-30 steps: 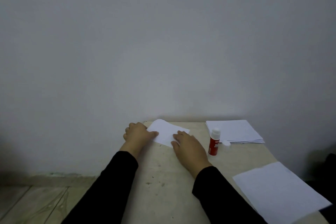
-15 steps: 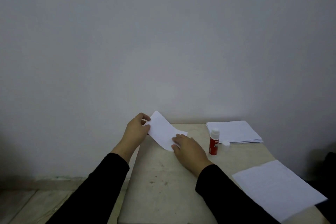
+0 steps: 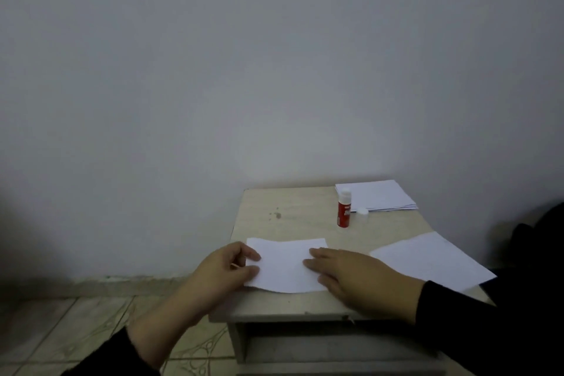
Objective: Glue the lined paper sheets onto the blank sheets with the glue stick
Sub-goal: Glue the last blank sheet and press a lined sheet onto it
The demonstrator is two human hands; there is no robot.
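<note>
A small white paper sheet lies near the table's front left edge. My left hand pinches its left edge between thumb and fingers. My right hand lies flat with straight fingers on its right side. A red glue stick stands upright and uncapped further back, its white cap lying beside it. A stack of white sheets sits at the back right corner. One larger white sheet lies at the right edge.
The small beige table stands against a plain grey wall. A dark stain marks its back left area. Tiled floor shows to the left. A dark object sits at the far right.
The small sheet has come from the table's back area, where my left hand lifted its edge, to the front edge and lies flat. Both hands moved with it.
</note>
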